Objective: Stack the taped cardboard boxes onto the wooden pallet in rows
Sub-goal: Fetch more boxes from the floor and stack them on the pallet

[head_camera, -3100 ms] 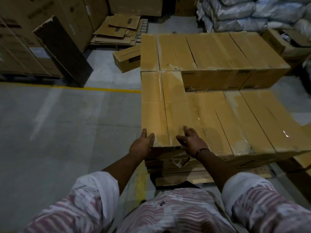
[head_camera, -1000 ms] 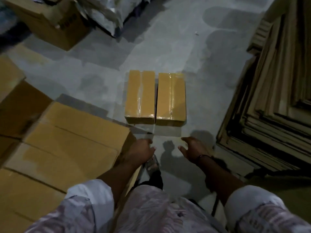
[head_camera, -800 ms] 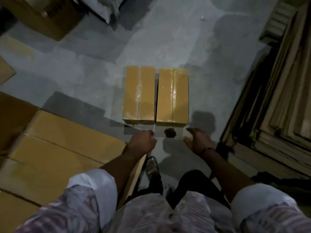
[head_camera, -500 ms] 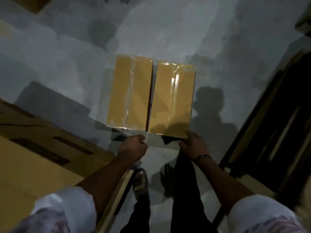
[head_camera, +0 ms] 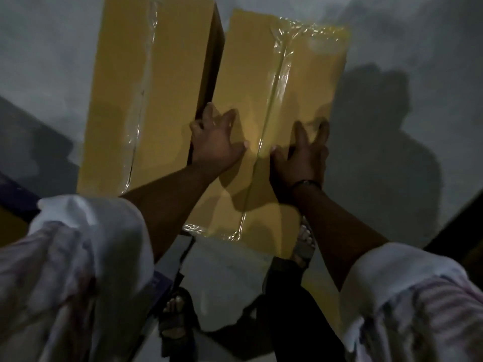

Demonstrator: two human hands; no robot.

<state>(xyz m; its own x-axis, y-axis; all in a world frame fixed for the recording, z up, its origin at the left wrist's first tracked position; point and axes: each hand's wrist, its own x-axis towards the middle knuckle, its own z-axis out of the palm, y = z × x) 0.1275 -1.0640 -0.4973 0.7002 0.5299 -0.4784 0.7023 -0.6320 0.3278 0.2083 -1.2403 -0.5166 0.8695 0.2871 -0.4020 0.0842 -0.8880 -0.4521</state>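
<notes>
A yellow-brown taped cardboard box [head_camera: 300,74] lies on the grey concrete floor [head_camera: 418,35], just to the right of a second taped cardboard box [head_camera: 146,87]. The left hand [head_camera: 214,145] grasps its edge facing the second box, with fingers curled into the gap. The right hand [head_camera: 300,158] presses on its top, farther from the second box, with fingers straight and spread.

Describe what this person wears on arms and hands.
The left hand and right hand are ungloved. The left sleeve and right sleeve are pale with reddish stripes, rolled up to white cuffs. A dark band circles the right wrist.
</notes>
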